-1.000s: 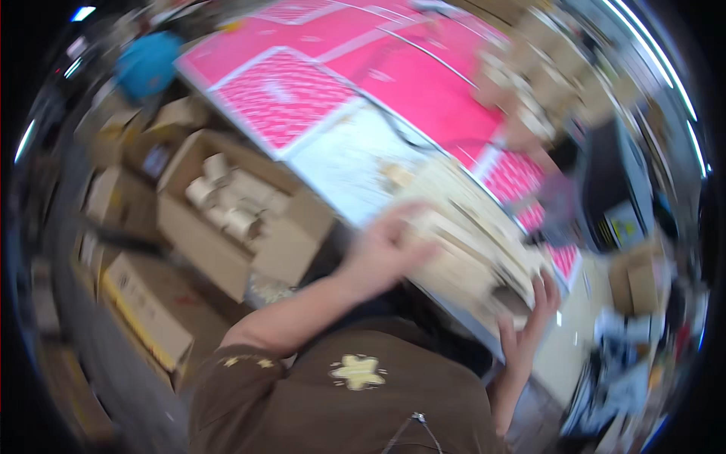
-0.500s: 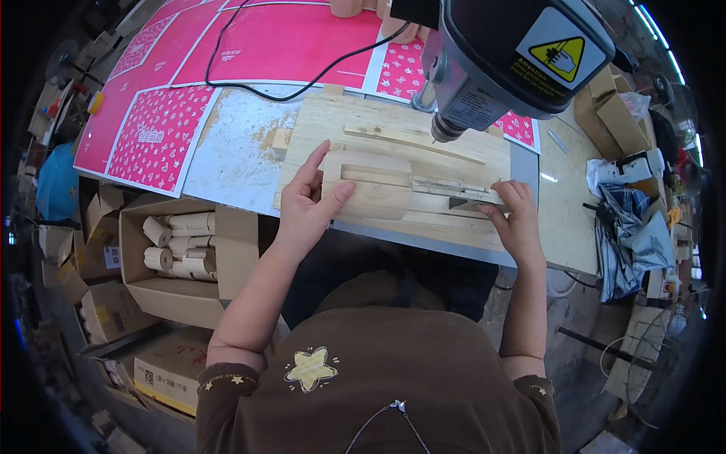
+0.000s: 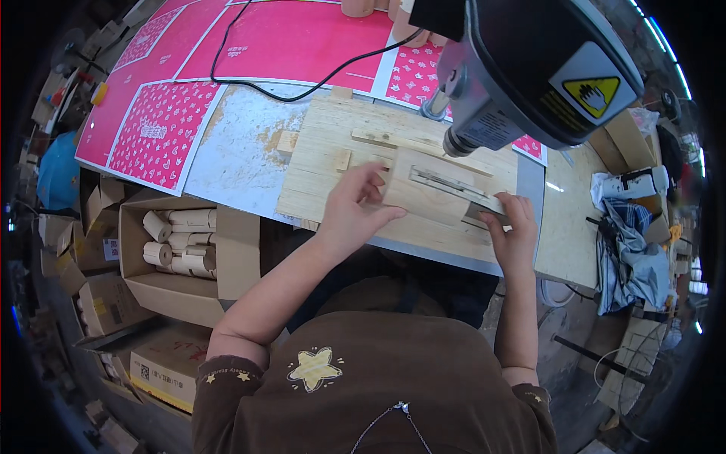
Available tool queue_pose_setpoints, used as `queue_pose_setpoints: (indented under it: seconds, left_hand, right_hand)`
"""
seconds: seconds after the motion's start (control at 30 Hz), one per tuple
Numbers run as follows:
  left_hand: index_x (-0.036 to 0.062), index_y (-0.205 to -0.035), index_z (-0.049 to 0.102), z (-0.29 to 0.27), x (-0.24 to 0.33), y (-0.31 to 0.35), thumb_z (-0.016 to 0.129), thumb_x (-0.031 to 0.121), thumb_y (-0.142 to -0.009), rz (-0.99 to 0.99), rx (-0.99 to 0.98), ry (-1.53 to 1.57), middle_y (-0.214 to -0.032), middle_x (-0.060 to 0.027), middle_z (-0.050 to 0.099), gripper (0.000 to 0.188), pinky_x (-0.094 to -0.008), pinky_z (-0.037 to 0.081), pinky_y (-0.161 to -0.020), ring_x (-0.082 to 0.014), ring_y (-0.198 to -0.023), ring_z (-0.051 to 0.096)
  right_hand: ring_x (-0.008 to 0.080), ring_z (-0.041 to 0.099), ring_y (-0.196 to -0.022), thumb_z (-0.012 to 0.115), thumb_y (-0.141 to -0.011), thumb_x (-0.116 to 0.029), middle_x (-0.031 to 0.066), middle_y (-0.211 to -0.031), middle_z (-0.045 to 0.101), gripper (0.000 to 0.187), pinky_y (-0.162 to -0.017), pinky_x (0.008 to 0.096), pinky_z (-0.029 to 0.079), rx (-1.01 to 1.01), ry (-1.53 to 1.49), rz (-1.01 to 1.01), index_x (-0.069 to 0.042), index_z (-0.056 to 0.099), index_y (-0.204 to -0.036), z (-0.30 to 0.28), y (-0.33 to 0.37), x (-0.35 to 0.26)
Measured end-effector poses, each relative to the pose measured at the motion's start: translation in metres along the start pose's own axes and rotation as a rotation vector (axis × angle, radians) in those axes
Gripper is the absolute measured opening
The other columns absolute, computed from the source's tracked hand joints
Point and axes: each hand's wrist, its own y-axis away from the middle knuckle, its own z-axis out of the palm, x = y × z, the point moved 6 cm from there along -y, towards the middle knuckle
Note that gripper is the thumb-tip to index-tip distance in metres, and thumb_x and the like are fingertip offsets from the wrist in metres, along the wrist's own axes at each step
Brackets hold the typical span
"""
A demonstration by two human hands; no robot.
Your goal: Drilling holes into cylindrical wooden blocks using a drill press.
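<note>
The slotted wooden cylinder (image 3: 431, 198) lies on its side on a pale wooden board (image 3: 314, 181), which rests on the table (image 3: 249, 136). A narrow strip (image 3: 448, 183) shows in the slot and runs out toward the right. The right hand (image 3: 511, 224) grasps the strip's right end between thumb and fingers. The left hand (image 3: 367, 203) is loosely curved, thumb and fingers spread around the cylinder's left end; whether they touch it cannot be told. A drill head (image 3: 522, 83) hangs just beyond the cylinder, to the right. On the left, a cardboard box (image 3: 238, 246) holds more wooden cylinders (image 3: 189, 261).
</note>
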Motion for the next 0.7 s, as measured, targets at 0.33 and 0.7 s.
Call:
queue_pose_setpoints:
  seconds: [0.33, 0.7]
  left_hand:
    - [0.0087, -0.121, 0.052, -0.008, 0.013, -0.017, 0.079, 0.024, -0.055, 0.313, 0.041, -0.772, -0.091, -0.003, 0.055, 0.073, -0.0377, 0.031, -0.083, -0.0193, -0.089, 0.051]
    - [0.0112, -0.105, 0.059, -0.02, 0.001, -0.025, 0.08, 0.016, -0.053, 0.359, 0.137, -0.662, -0.085, -0.0025, 0.057, 0.055, -0.0405, 0.029, -0.089, -0.0192, -0.089, 0.053]
  right_hand:
    - [0.0281, 0.053, -0.082, 0.073, -0.063, -0.004, 0.0099, -0.084, 0.059, 0.037, -0.072, 0.0352, 0.044, 0.053, -0.003, 0.059, -0.004, 0.06, -0.097, 0.019, -0.031, 0.006]
    - [0.0226, 0.05, -0.102, 0.064, -0.079, -0.009, 0.0093, -0.112, 0.055, 0.037, -0.085, 0.0332, 0.041, -0.018, -0.339, 0.066, -0.003, 0.051, -0.114, 0.02, -0.032, 0.002]
